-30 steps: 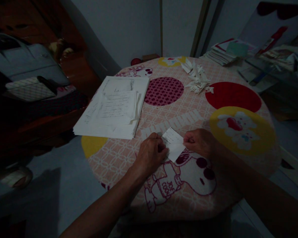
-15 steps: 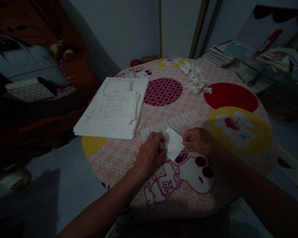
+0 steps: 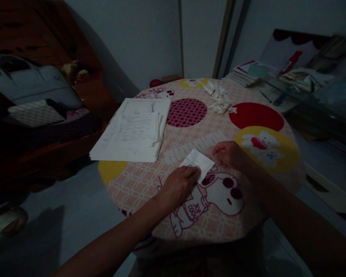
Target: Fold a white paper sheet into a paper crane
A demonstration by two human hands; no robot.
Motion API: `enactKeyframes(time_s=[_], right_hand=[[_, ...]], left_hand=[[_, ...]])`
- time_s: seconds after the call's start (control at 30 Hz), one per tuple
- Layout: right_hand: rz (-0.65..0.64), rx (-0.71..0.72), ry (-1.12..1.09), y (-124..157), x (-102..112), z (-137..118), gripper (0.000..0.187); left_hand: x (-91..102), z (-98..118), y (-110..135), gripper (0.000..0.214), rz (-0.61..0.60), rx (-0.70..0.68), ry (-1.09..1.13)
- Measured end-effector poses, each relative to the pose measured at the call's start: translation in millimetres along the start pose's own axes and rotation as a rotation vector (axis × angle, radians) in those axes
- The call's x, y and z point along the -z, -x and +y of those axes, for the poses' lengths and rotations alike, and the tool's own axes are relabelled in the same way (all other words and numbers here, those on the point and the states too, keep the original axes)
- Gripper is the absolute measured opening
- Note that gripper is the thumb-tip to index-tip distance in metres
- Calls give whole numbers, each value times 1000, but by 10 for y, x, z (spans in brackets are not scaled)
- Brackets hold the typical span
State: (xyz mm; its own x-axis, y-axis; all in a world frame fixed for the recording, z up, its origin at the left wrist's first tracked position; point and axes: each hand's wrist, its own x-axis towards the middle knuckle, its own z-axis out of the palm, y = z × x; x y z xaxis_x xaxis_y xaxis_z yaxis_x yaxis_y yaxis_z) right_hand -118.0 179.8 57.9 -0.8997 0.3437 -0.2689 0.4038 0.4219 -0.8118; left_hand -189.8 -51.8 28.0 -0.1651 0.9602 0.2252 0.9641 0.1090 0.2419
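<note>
The table (image 3: pixel 138 188) under both hands wears a soft patterned cloth; if it rucked, whatever lies there could slide. Beyond the left hand sits a paper stack (image 3: pixel 129 130), loose sheets on top, which a stray forearm might knock askew. The left hand (image 3: pixel 178 184) lies flattened over the small paper (image 3: pixel 204 163), pressing it. The right hand (image 3: pixel 229 156) is loosely curled just beside that paper's right corner, apart from it; whether its fingertips meet, I cannot tell. Uneven pressure could skew a crease. Past the right hand, light paper scraps (image 3: pixel 220 102) could scatter if brushed.
</note>
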Motion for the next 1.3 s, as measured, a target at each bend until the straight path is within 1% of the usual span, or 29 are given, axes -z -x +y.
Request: enactKeyframes(time_s=[0.07, 0.2, 0.3, 0.4, 0.5, 0.6, 0.73, 0.8, 0.9, 0.97, 1.03, 1.17, 1.3], right_hand=[[19, -21, -33, 30, -7, 11, 14], [-35, 103, 33, 83, -36, 86, 13], [-59, 190, 126, 96, -50, 143, 12], [-79, 245, 234, 87, -51, 135, 8], [-101, 256, 324, 73, -48, 66, 5], [-132, 252, 432, 64, -50, -7, 7], [-148, 307, 568, 51, -56, -58, 11], [-175, 311, 622, 38, -57, -73, 11], [-217, 304, 685, 22, -53, -80, 11], [-214, 321, 677, 23, -50, -69, 11], [-198, 327, 618, 38, -46, -50, 10], [-190, 283, 488, 83, -42, -41, 8], [-196, 277, 497, 76, -44, -112, 9]], left_hand=[[9, 17, 7, 40, 1, 16, 8], [-15, 14, 2, 40, 3, 28, 20], [-37, 6, -2, 41, 5, 31, 5], [-48, -1, 6, 40, 9, 34, 3], [-54, -13, 29, 39, 27, 29, 18], [-67, -25, 65, 39, 61, 24, 25], [-86, -33, 105, 39, 90, 28, 29], [-90, -37, 115, 39, 94, 25, 39], [-86, -50, 122, 41, 69, 3, 50], [-83, -59, 124, 44, 43, -12, 40], [-82, -62, 124, 44, 27, -13, 28], [-78, -49, 123, 43, 16, -2, 21], [-68, -33, 118, 42, -1, -5, -11]])
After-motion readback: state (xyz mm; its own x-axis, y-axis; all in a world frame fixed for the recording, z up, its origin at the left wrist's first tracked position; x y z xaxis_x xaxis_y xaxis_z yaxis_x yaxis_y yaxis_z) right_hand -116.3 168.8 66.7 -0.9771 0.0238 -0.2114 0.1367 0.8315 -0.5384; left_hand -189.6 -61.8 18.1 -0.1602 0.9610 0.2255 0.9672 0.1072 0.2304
